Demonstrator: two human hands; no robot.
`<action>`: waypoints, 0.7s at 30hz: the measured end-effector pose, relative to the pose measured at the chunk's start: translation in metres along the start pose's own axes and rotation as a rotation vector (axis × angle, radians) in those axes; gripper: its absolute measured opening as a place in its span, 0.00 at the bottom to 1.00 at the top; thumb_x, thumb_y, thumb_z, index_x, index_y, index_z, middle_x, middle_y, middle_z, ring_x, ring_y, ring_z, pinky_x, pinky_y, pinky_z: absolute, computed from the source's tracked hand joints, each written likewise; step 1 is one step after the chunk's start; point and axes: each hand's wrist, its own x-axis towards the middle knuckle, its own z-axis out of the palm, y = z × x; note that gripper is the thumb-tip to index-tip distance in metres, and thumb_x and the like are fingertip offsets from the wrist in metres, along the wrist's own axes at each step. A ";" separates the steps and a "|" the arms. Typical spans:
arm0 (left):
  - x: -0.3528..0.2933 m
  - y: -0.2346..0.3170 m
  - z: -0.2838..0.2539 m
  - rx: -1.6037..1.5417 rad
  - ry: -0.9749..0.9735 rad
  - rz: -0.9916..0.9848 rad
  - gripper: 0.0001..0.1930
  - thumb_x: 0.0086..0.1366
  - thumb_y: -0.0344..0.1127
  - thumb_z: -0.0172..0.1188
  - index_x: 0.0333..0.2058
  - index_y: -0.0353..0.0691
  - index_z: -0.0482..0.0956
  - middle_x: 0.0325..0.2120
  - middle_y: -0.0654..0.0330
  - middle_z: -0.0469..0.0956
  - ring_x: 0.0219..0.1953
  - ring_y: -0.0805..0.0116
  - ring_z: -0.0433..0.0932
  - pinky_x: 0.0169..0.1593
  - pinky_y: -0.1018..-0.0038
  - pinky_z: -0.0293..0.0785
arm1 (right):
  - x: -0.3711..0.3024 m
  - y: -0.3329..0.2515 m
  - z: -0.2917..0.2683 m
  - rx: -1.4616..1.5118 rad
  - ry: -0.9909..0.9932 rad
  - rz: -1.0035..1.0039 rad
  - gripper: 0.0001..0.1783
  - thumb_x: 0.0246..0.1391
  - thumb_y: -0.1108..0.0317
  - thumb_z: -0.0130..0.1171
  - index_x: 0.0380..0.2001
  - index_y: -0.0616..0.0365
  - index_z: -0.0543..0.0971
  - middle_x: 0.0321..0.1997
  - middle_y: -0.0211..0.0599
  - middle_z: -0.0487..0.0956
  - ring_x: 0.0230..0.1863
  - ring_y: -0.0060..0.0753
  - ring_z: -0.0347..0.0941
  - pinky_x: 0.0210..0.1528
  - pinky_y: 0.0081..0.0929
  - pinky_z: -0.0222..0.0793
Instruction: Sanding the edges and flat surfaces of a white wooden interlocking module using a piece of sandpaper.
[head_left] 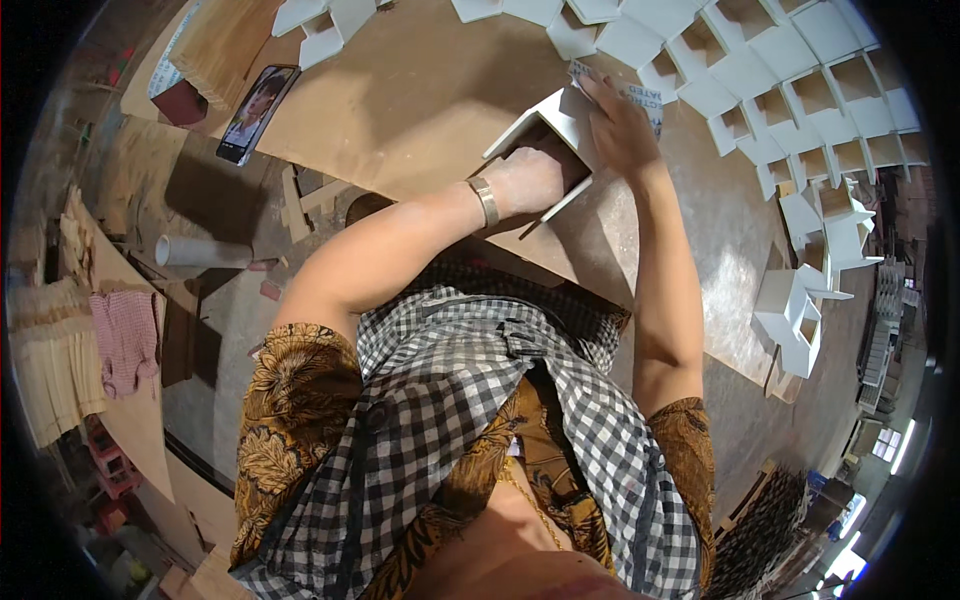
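A small white open box [545, 140] is seen on the brown desk [420, 90], just in front of the person's chest. The left hand [525, 180] is pushed into the box's open side, so its fingers are hidden inside and it cannot be told how far they are curled or what they press on; a metal bracelet [486, 201] is worn at the wrist. The right hand [620, 125] is laid on the box's far upper corner, fingers spread flat against the white wall, and a folded sheet of sandpaper [650, 105] is partly covered beneath it. Rows of similar white boxes [800, 80] are ranged along the desk's far right, several cut off by the picture's rim. A phone [257, 112] lies well apart at the left. The box's lower edge is masked by the left forearm.
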 end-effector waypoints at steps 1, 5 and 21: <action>0.000 0.002 0.001 -0.003 0.004 -0.003 0.11 0.49 0.32 0.47 0.23 0.35 0.78 0.24 0.46 0.76 0.30 0.52 0.76 0.36 0.64 0.72 | -0.007 -0.002 0.004 -0.002 -0.004 -0.004 0.26 0.43 0.83 0.40 0.49 0.56 0.69 0.55 0.52 0.64 0.60 0.47 0.55 0.61 0.32 0.46; 0.013 -0.013 0.038 0.169 0.494 0.174 0.20 0.60 0.33 0.43 0.52 0.38 0.59 0.50 0.54 0.62 0.53 0.68 0.61 0.54 0.73 0.59 | -0.064 -0.051 0.001 0.117 -0.053 -0.100 0.28 0.38 0.85 0.41 0.47 0.57 0.70 0.53 0.51 0.66 0.57 0.48 0.58 0.59 0.36 0.51; 0.014 -0.013 0.037 -0.639 0.530 0.243 0.20 0.54 0.33 0.46 0.47 0.35 0.64 0.47 0.46 0.65 0.51 0.54 0.64 0.54 0.65 0.58 | -0.054 -0.049 0.009 0.042 -0.018 -0.132 0.25 0.41 0.86 0.43 0.44 0.56 0.73 0.50 0.49 0.69 0.55 0.47 0.63 0.57 0.33 0.58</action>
